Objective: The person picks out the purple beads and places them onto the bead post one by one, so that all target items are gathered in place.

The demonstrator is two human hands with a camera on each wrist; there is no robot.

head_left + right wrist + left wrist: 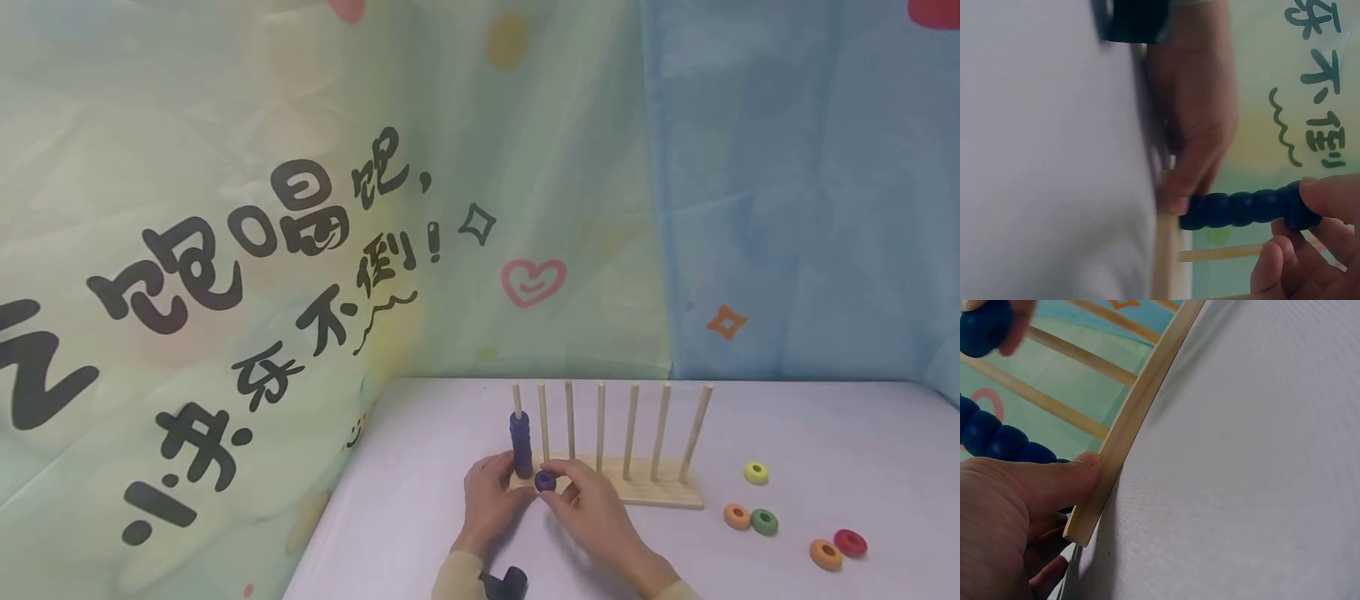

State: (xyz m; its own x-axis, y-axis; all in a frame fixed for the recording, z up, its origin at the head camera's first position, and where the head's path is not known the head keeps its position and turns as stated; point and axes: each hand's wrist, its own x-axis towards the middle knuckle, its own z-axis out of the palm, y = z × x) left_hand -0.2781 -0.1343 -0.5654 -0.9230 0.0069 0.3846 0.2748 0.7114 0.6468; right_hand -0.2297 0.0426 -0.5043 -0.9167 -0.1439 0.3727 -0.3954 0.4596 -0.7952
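A wooden peg rack [660, 493] with several upright pegs stands on the table. Dark blue-purple rings [521, 446] are stacked on its leftmost peg, whose tip shows bare above them. My left hand [489, 498] grips the left end of the rack's base; in the left wrist view its thumb [1063, 481] lies against the wood beside the stack. Between thumb and fingers, my right hand [597, 510] pinches another dark blue-purple ring [545, 481], its hole facing the head camera. This ring is in front of the rack, off the pegs.
Right of the rack lie loose rings: a yellow one [756, 472], an orange one [737, 516] beside a green one [764, 522], and another orange one [826, 554] beside a red one [851, 543]. A printed cloth backdrop [585, 208] stands behind the table.
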